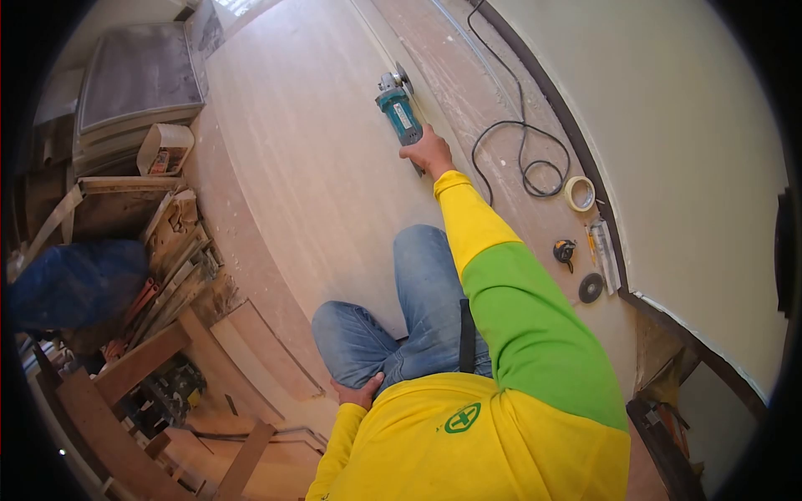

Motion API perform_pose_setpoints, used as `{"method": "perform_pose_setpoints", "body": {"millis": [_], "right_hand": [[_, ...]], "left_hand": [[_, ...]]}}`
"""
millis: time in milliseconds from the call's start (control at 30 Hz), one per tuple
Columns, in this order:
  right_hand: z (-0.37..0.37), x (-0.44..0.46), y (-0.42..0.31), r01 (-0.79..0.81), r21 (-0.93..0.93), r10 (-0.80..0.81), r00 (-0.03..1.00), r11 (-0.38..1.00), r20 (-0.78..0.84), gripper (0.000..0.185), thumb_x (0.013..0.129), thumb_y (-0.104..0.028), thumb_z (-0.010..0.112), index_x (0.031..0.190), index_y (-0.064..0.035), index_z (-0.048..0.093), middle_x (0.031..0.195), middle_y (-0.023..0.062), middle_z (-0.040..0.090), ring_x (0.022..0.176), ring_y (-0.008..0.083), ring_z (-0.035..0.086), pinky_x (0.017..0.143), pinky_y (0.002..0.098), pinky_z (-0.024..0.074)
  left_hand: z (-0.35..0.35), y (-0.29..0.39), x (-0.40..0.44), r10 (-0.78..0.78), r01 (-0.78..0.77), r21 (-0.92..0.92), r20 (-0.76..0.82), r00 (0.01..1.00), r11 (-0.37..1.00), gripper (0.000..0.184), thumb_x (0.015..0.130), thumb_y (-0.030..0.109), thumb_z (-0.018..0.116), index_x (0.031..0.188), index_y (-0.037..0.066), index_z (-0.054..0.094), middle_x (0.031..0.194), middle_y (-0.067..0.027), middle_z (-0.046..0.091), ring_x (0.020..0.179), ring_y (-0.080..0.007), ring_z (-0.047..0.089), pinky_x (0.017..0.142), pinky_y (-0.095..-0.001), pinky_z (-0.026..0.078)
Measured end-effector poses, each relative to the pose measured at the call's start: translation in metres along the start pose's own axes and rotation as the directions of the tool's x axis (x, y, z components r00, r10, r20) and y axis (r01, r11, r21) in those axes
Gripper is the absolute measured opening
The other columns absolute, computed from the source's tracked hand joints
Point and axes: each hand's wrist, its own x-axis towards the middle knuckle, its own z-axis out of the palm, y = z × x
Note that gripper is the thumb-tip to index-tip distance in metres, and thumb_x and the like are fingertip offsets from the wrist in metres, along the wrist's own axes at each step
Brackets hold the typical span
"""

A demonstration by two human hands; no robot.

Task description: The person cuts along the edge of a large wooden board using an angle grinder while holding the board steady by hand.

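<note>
My right hand is wrapped round the body of a teal angle grinder, whose disc end points away from me. The grinder is over the right edge of a long pale wooden panel, near its far part. I cannot tell whether the disc touches the panel. My left hand rests on my thigh beside my hip, its fingers partly hidden against the jeans, with no object visible in it.
A black cord loops on the floor at the right. Beside it lie a tape roll, a tape measure and a grinding disc. Wood scraps, a blue bag and stacked boards are at the left.
</note>
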Motion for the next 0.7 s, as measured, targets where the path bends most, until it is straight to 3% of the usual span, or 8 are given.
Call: {"method": "perform_pose_setpoints", "body": {"millis": [100,167,700], "right_hand": [[0.001,0.007,-0.004,0.000,-0.008,0.000,1.000,1.000,-0.010,0.083,0.068,-0.037,0.080,0.139,-0.0070,0.050,0.126,0.0213,0.067,0.117,0.0377,0.065,0.101,0.0411,0.0509],[0.003,0.011,-0.003,0.005,-0.025,-0.006,1.000,1.000,-0.013,0.082,0.068,-0.038,0.081,0.139,-0.0078,0.051,0.125,0.0208,0.068,0.117,0.0376,0.065,0.102,0.0421,0.0508],[0.002,-0.053,0.050,-0.006,-0.025,0.007,1.000,1.000,0.026,0.084,0.068,-0.037,0.079,0.141,-0.0091,0.048,0.121,0.0243,0.069,0.112,0.0404,0.067,0.098,0.0432,0.0525]], "left_hand": [[0.002,-0.005,0.005,0.064,-0.064,-0.036,-0.017,0.998,0.997,0.149,0.051,0.061,0.093,0.156,-0.003,0.009,0.151,-0.0323,0.038,0.138,-0.0411,0.045,0.114,-0.0436,0.038],[-0.001,0.000,0.001,0.022,-0.022,0.000,0.016,1.000,1.000,0.161,0.049,0.064,0.093,0.159,-0.003,-0.004,0.155,-0.0360,0.033,0.142,-0.0435,0.041,0.117,-0.0413,0.035],[0.005,-0.012,0.008,0.086,-0.087,-0.026,-0.010,0.996,0.996,0.163,0.049,0.066,0.093,0.158,-0.006,-0.004,0.157,-0.0362,0.030,0.144,-0.0434,0.038,0.118,-0.0411,0.034]]}}
